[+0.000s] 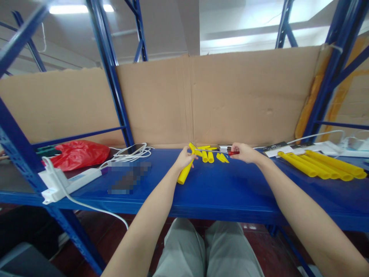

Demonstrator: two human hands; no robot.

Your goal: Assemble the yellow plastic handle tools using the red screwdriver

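Note:
My left hand (185, 158) is closed around a yellow tube (185, 175), which slants with its lower end toward me. In my right hand (243, 152) is a tool with a red handle (233, 153); its thin metal shaft points left and reaches the upper end of the tube. Just behind, between my hands, two short yellow tubes (208, 156) lie on the blue shelf top (219, 188). Small pointed yellow pieces (222, 157) rest beside them on the right. The exact contact of the tool's tip with the tube is too small to make out.
Several long yellow tubes (319, 165) lie at the right. On the left are a red plastic bag (82, 154), a white power strip (77, 182) and coiled white cable (131, 154). Cardboard (245, 96) closes off the back between blue posts (112, 77).

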